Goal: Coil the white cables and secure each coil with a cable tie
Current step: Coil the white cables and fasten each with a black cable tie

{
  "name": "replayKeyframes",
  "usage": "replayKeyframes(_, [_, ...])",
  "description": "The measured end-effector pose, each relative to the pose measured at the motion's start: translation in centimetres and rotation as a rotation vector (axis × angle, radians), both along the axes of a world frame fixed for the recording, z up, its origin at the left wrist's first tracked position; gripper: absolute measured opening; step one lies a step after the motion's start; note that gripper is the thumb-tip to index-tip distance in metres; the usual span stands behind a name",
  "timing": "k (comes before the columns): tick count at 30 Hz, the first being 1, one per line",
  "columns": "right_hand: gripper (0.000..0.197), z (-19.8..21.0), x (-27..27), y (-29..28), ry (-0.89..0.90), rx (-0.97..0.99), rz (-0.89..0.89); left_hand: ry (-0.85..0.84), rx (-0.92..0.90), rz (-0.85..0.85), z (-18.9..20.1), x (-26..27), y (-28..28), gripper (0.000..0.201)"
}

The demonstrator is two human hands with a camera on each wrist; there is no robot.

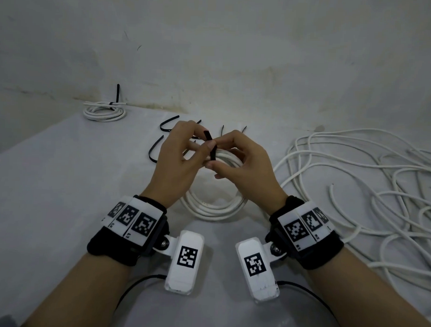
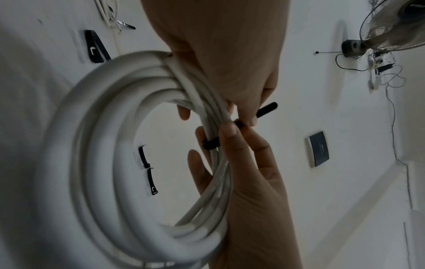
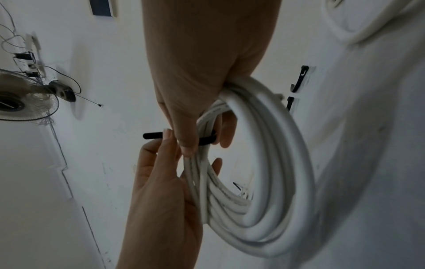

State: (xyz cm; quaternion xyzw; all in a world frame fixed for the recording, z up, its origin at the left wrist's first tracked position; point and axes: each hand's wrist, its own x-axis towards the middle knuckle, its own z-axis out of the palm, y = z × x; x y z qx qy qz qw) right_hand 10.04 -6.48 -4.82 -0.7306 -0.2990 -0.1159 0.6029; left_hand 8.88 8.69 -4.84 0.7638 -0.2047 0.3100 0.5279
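A coil of white cable [image 1: 213, 207] hangs between my two hands above the grey table [image 1: 62, 182]. A black cable tie [image 1: 213, 152] is wrapped round its top strands. My left hand [image 1: 200, 143] pinches the tie's free tail [image 2: 266, 109] between thumb and fingers, while its other fingers lie against the coil [image 2: 103, 127]. My right hand [image 1: 222, 149] grips the bundled strands, thumb pressed on the tie [image 3: 207, 141] and fingers curled behind the coil [image 3: 276, 163]. The tie's head is hidden under the thumbs.
A tied coil [image 1: 104, 109] lies at the back left by the wall. Several loose white cables [image 1: 356, 173] sprawl over the table's right side. Spare black ties [image 1: 168, 123] lie just beyond my hands. A standing fan [image 2: 391, 27] shows in the wrist views.
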Motion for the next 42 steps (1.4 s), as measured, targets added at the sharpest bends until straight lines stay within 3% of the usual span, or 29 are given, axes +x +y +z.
replayKeyframes(10, [0.027,-0.6,0.2,-0.1,-0.081,-0.06,-0.076,0.091,-0.112,-0.031,0.0,-0.4,-0.3,0.008])
replayKeyframes(17, [0.026,-1.0,0.6,-0.3,-0.088,-0.065,-0.099,0.046,-0.235,-0.104,0.6,-0.7,-0.7,0.013])
replayKeyframes(21, [0.025,-1.1,0.7,-0.4,-0.058,-0.051,-0.099,0.038,-0.221,-0.164,0.8,-1.2,-1.0,0.004])
replayKeyframes(28, [0.022,-0.8,0.9,-0.3,-0.101,-0.13,-0.099,0.088,-0.174,-0.092,1.0,-0.5,-0.2,0.011])
replayKeyframes(35, [0.01,-0.7,0.9,-0.1,-0.047,0.005,-0.081,0.056,-0.152,-0.076,1.0,-0.8,-0.5,0.02])
replayKeyframes(42, [0.011,-0.6,0.7,-0.3,0.0,0.027,-0.06,0.014,-0.176,-0.082,0.8,-1.0,-0.8,0.016])
